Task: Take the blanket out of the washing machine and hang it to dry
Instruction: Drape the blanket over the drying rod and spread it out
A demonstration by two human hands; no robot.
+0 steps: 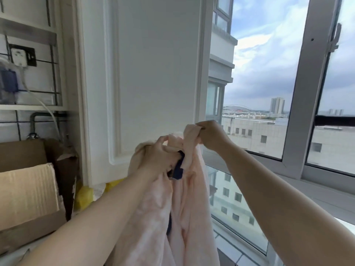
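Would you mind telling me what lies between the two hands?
In the head view, bunched pink blanket with a dark blue patch spans left hand to right hand.

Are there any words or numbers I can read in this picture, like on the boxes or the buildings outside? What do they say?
None can be read.
Brown cardboard box: no print shows on its flaps.
Dark brown paper bag: a white mark at its lower edge, mostly hidden, unreadable.
White wall socket: no readable label.
Grey buildings outside the window: any signs are too small and blurred.
Pale pink blanket held in both hands: no tag text visible.
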